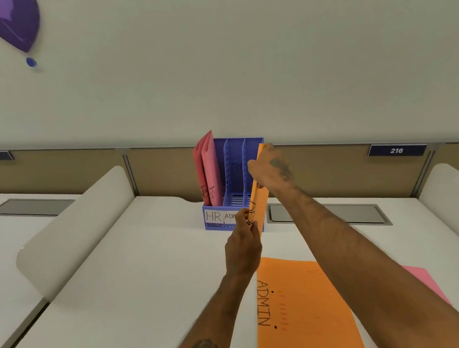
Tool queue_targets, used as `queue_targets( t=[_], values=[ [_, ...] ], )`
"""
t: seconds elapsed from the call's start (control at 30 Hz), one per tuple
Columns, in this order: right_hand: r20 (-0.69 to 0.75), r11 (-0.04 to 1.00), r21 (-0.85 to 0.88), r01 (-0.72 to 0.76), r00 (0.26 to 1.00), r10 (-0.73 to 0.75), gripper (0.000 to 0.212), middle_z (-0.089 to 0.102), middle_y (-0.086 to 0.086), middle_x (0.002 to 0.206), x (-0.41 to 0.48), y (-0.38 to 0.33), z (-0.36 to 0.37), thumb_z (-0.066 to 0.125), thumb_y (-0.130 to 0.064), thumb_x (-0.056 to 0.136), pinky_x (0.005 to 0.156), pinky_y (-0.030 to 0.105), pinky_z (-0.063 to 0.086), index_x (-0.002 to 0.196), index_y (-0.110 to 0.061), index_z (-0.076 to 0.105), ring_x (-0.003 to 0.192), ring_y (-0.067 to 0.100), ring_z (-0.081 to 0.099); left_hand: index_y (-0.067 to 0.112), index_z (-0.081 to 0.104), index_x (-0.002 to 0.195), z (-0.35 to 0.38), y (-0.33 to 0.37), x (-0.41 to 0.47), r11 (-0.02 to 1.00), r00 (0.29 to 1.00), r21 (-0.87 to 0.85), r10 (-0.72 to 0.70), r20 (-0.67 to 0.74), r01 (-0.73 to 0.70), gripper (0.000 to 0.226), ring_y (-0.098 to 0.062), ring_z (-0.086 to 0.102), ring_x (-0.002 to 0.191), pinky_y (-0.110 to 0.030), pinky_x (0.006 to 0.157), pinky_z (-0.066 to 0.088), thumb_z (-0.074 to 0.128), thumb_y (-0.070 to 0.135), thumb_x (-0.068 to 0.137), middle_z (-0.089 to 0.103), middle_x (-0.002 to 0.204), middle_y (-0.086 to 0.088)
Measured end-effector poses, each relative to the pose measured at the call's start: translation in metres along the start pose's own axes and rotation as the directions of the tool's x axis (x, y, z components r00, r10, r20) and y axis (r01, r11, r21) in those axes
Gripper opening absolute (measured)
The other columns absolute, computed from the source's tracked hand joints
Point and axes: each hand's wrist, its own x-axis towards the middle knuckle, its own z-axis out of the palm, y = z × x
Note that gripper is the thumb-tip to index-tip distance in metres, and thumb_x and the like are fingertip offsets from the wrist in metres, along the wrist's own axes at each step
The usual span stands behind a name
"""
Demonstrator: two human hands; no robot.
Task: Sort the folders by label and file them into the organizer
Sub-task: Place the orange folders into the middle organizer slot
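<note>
A blue organizer (229, 173) stands at the back of the desk, with white front labels reading HR and ADM. Two pink folders (208, 170) marked HR stand in its leftmost slot. An orange folder (258, 202) is held upright and edge-on in front of the organizer's right side. My right hand (270, 169) grips its upper edge and my left hand (243, 246) pinches its lower corner. A second orange folder (299, 313) marked ADMIN lies flat on the desk near me. A pink folder (420, 278) pokes out from under my right forearm.
The white desk (126, 284) has a metal cable hatch (348, 215) to the right of the organizer and another hatch (28, 207) at the far left. Curved white dividers (72, 227) rise on either side. A tan partition carries a sign reading 216 (396, 150).
</note>
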Motion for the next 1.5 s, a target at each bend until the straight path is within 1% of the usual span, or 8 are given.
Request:
queue_targets(
  t=[0.1,0.23,0.43,0.63,0.77,1.0,1.23,1.5],
  values=[
    [-0.046,1.0,0.017,0.018,0.999,-0.017,0.043,0.061,0.013,0.108,0.007,-0.017,0.01,0.05,-0.022,0.093,0.056,0.03,0.039,0.132,-0.006,0.04,0.082,0.025,0.059,0.035,0.029,0.136,-0.019,-0.017,0.019,0.995,0.995,-0.059,0.079,0.054,-0.076,0.04,-0.007,0.065,0.092,-0.032,0.073,0.059,0.043,0.046,0.1,0.061,0.124,0.005],
    [-0.133,0.995,0.066,0.077,0.989,-0.068,0.036,0.061,0.009,0.092,0.018,-0.044,0.019,0.05,-0.021,0.094,0.054,0.032,0.047,0.128,-0.011,0.042,0.073,0.025,0.062,0.031,0.026,0.148,-0.054,-0.042,0.066,0.988,0.989,-0.072,0.141,0.05,-0.138,0.064,-0.014,0.051,0.129,-0.04,0.093,0.054,0.035,0.063,0.094,0.042,0.152,0.003],
    [-0.293,0.984,0.041,0.173,0.944,-0.153,0.049,0.06,0.008,0.076,0.046,-0.077,0.035,0.05,-0.02,0.092,0.055,0.039,0.056,0.14,-0.017,0.036,0.064,0.027,0.062,0.017,0.015,0.156,-0.092,-0.074,0.163,0.88,0.924,0.301,0.309,0.226,-0.368,0.074,-0.022,0.012,0.152,-0.044,0.121,0.023,0.047,0.049,0.098,0.014,0.165,-0.006],
    [-0.385,0.951,0.015,0.309,0.879,-0.28,0.051,0.043,-0.004,0.056,0.077,-0.085,0.054,0.052,-0.012,0.092,0.041,0.021,0.033,0.14,-0.012,0.037,0.043,0.014,0.045,0.02,-0.009,0.156,-0.096,-0.086,0.243,0.807,0.912,0.465,0.207,0.355,-0.364,0.091,-0.026,-0.014,0.152,-0.052,0.122,0.003,0.049,0.053,0.095,-0.014,0.165,-0.008],
    [-0.409,0.921,-0.012,0.388,0.839,-0.359,0.053,0.044,0.0,0.056,0.103,-0.08,0.075,0.053,-0.01,0.091,0.042,0.025,0.039,0.141,-0.006,0.038,0.042,0.017,0.046,0.023,-0.013,0.156,-0.083,-0.094,0.273,0.787,0.904,0.504,0.152,0.4,-0.356,0.097,-0.029,-0.018,0.15,-0.054,0.12,0.0,0.055,0.051,0.093,-0.019,0.164,-0.009],
    [-0.412,0.922,-0.025,0.386,0.836,-0.362,0.055,0.047,-0.001,0.06,0.145,-0.062,0.119,0.052,-0.013,0.094,0.042,0.031,0.05,0.146,-0.009,0.033,0.042,0.013,0.045,0.023,-0.011,0.156,-0.064,-0.122,0.301,0.775,0.904,0.544,0.077,0.421,-0.32,0.1,-0.031,-0.019,0.15,-0.056,0.12,0.001,0.063,0.039,0.09,-0.019,0.164,-0.01],
    [-0.426,0.934,-0.028,0.355,0.841,-0.333,0.055,0.046,0.0,0.06,0.158,-0.051,0.156,0.049,-0.01,0.094,0.041,0.017,0.031,0.147,-0.006,0.035,0.043,0.012,0.04,0.024,-0.005,0.156,-0.058,-0.141,0.306,0.785,0.903,0.496,0.18,0.391,-0.371,0.095,-0.028,-0.013,0.152,-0.052,0.123,0.009,0.062,0.035,0.09,-0.011,0.165,-0.008],
    [-0.38,0.908,-0.042,0.418,0.833,-0.401,0.055,0.061,0.008,0.07,0.153,-0.044,0.184,0.047,-0.017,0.095,0.047,0.035,0.055,0.148,-0.008,0.032,0.049,0.019,0.055,0.023,-0.003,0.157,-0.059,-0.144,0.306,0.81,0.907,0.463,0.189,0.377,-0.361,0.095,-0.026,-0.012,0.152,-0.05,0.121,0.007,0.063,0.036,0.09,-0.009,0.166,-0.007]
  ],
)
